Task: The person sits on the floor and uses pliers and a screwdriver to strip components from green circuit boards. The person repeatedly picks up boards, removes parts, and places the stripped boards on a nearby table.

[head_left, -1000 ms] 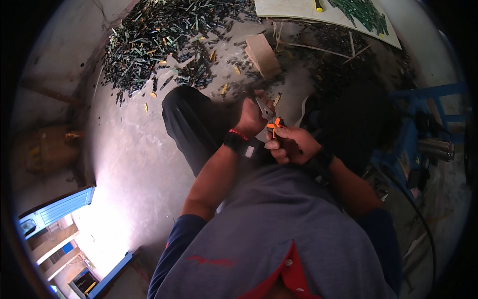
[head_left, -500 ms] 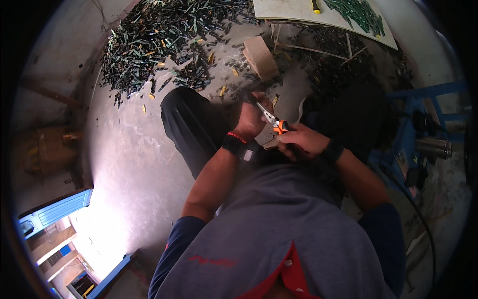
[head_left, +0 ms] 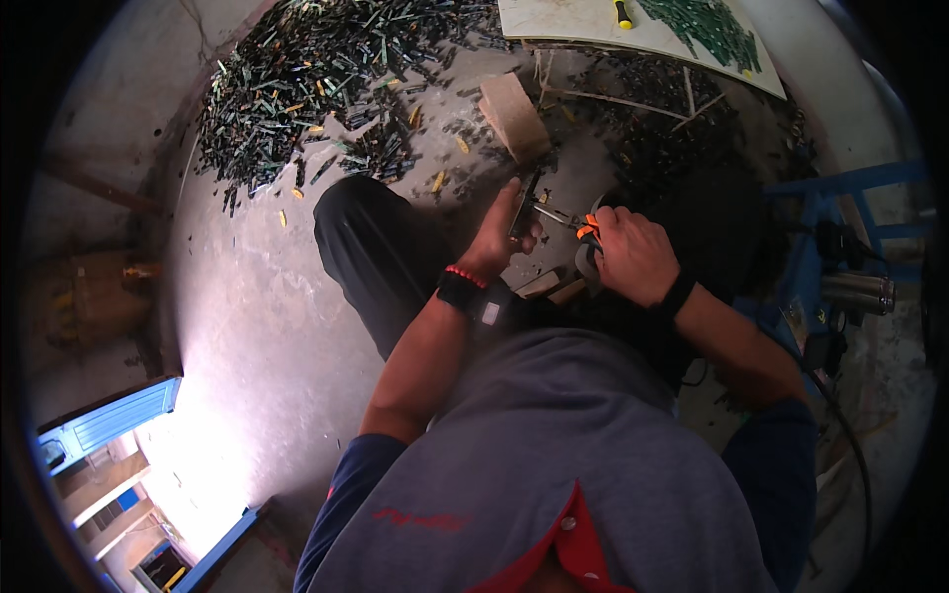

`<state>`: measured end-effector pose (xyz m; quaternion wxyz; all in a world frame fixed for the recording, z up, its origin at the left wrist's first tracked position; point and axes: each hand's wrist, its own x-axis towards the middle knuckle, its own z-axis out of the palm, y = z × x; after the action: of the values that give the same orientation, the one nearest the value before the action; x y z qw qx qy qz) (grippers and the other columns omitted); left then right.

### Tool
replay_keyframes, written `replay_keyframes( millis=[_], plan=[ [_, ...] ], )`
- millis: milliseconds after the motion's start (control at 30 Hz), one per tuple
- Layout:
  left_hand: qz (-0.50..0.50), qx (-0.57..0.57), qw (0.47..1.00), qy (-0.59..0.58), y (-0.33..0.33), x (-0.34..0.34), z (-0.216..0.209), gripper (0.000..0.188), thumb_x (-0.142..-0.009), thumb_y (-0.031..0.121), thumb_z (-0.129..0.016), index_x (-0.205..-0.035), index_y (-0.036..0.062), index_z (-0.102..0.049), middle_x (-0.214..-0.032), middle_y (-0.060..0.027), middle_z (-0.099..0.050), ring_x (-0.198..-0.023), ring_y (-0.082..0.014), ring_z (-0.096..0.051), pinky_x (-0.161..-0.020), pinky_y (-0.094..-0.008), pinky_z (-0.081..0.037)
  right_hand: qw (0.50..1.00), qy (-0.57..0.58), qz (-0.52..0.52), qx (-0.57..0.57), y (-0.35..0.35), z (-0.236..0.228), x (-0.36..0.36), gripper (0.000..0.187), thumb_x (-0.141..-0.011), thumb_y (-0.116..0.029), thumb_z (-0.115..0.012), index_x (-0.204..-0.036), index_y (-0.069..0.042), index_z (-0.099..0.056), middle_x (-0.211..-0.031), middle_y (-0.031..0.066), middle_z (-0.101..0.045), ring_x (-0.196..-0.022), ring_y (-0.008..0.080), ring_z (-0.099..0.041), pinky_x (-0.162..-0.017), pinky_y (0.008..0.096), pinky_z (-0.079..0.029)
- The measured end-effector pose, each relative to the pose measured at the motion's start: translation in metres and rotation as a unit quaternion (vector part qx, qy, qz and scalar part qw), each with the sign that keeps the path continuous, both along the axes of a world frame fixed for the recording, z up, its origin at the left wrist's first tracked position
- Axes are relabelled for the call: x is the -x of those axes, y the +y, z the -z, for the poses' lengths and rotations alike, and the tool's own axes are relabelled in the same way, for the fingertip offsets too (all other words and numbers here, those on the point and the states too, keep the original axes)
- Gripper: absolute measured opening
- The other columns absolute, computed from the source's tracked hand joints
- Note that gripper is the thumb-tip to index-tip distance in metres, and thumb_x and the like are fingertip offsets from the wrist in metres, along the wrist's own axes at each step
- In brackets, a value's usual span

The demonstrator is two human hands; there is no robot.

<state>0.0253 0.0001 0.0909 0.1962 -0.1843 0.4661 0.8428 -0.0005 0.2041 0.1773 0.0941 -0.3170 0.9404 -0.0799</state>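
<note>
In front of my lap, my left hand is closed around a dark narrow strip, which stands up between the thumb and the fingers. My right hand grips needle-nose pliers by their orange and black handles. Their metal jaws point left and reach the strip; whether they are clamped on it I cannot tell. Below the pliers, light wooden pieces lie near my lap, partly hidden.
A large heap of dark green and black strips covers the far left floor. A brown cardboard piece stands ahead. Beyond it, a pale board bears green strips and a yellow-handled tool. A blue frame stands right.
My right hand has moved up and to the right with the pliers, now lying flatter. My left hand has turned, and the dark strip shows more clearly.
</note>
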Motion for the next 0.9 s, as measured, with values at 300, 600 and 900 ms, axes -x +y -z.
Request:
replay_keyframes(
  millis=[300,600,900],
  plan=[
    [0.002,0.031,0.997,-0.066,0.006,0.012,0.008,0.049,-0.094,0.05,-0.035,-0.079,0.0058,-0.05,-0.062,-0.0053,-0.047,-0.051,-0.0163,-0.042,-0.049,-0.0276,-0.035,0.998,0.025,0.026,-0.049,-0.002,0.019,0.01,0.022,-0.074,-0.011,-0.06,-0.09,-0.002,-0.049,-0.084,0.0156,-0.057,-0.076,0.0308,-0.059,-0.066,0.0399,-0.049],
    [-0.006,-0.148,0.984,-0.102,0.002,0.016,0.016,0.043,-0.094,0.047,-0.036,-0.072,0.0098,-0.04,-0.052,0.0011,-0.029,-0.041,-0.0115,-0.025,-0.039,-0.026,-0.021,0.757,-0.545,0.194,0.304,-0.01,0.05,0.004,0.02,-0.081,-0.015,-0.056,-0.096,-0.003,-0.052,-0.074,0.0075,-0.055,-0.067,0.0208,-0.056,-0.058,0.0331,-0.045],
    [-0.003,-0.219,0.97,-0.105,0.001,0.015,0.009,0.045,-0.095,0.048,-0.035,-0.071,0.0098,-0.04,-0.05,0.002,-0.029,-0.039,-0.01,-0.022,-0.037,-0.0234,-0.018,0.496,-0.733,0.239,0.4,-0.014,0.046,-0.01,0.02,-0.085,-0.021,-0.055,-0.1,-0.007,-0.055,-0.073,-0.0028,-0.05,-0.063,0.0116,-0.049,-0.054,0.0238,-0.038]
  ],
)
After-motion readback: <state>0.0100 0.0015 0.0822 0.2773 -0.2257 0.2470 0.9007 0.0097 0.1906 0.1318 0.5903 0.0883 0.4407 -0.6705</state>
